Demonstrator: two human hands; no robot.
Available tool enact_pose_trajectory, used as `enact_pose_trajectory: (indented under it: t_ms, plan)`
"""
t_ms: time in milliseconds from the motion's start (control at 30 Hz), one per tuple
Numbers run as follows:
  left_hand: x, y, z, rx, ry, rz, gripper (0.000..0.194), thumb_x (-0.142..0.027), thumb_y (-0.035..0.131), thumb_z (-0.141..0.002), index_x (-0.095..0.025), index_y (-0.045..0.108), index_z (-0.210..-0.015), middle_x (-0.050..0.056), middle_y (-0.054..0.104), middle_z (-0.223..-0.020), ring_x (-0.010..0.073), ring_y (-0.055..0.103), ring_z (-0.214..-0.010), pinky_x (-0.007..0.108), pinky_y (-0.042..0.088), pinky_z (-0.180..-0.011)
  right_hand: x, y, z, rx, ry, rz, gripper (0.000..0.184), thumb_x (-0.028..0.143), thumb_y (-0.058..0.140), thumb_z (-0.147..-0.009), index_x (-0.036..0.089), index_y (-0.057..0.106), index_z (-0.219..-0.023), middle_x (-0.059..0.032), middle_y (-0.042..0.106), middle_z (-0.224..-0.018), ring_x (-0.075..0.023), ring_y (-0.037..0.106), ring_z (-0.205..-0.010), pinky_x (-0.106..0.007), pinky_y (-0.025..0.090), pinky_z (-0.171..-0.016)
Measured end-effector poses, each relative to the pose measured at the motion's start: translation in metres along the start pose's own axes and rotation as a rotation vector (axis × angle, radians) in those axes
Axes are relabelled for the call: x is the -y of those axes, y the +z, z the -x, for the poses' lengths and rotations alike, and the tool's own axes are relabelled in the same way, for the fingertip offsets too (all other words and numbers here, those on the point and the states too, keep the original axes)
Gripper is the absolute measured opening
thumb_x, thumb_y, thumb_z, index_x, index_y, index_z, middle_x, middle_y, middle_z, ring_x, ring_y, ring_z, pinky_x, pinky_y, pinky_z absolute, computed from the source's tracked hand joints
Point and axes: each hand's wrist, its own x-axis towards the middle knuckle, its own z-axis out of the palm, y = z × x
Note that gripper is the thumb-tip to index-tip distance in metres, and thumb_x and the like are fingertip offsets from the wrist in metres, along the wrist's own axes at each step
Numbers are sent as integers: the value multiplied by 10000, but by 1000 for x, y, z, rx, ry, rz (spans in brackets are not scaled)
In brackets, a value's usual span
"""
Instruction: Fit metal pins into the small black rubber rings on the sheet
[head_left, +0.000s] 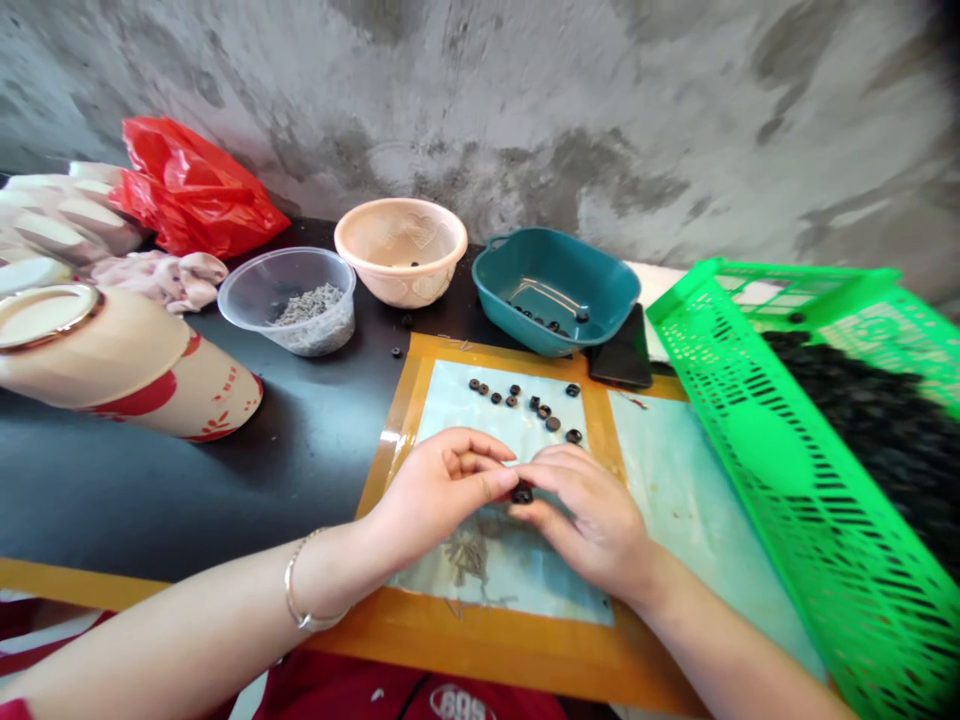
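Note:
My left hand (439, 490) and my right hand (592, 515) meet over a pale sheet taped to a brown board (390, 430). Both pinch a small black ring (522, 493) between their fingertips. The left wrist wears a thin bracelet (296, 600). Just beyond the hands, several more small black rings (525, 400) lie scattered on the sheet. A little heap of thin grey pins (469, 555) lies on the sheet under my hands.
A clear tub of grey pins (296, 300), a beige bowl (401, 250) and a teal basket (555, 290) stand at the back. A green slotted crate (787, 450) full of black parts fills the right. A phone (622, 355), a cream container (112, 360) and a red bag (195, 190) are also there.

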Motion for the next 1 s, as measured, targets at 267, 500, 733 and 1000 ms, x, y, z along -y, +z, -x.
enact_pose_trajectory:
  t_ms: [267,500,733,1000]
  plan:
    - [0,-1,9,106,341,-362,411,-277,805,-688,-151,677,-1058,84,738,-942,198,686,-862,324,552,-822,5,-7,-1,-61,-13,-22,153,263,622,-892,210,619,-1035,-42,673,-798,-195,627,-732,-347,509,-664]
    - [4,-1,13,107,606,-669,445,-259,792,-720,-176,670,-1140,83,753,-957,207,699,-864,318,554,-831,8,-7,1,-67,14,-96,155,226,672,-841,211,629,-989,-35,653,-773,-198,622,-733,-360,519,-679]
    - [6,1,14,93,709,-662,296,-272,757,-762,-157,713,-1031,97,766,-880,201,718,-806,298,567,-775,13,-4,3,-79,16,-191,149,197,650,-855,214,609,-997,-20,609,-745,-184,593,-722,-355,522,-675]
    - [7,0,19,86,750,-660,292,-238,761,-755,-171,714,-1035,85,767,-846,189,716,-770,282,564,-740,19,1,6,-84,31,-250,104,179,623,-864,210,587,-956,-18,591,-720,-178,570,-698,-342,506,-662]
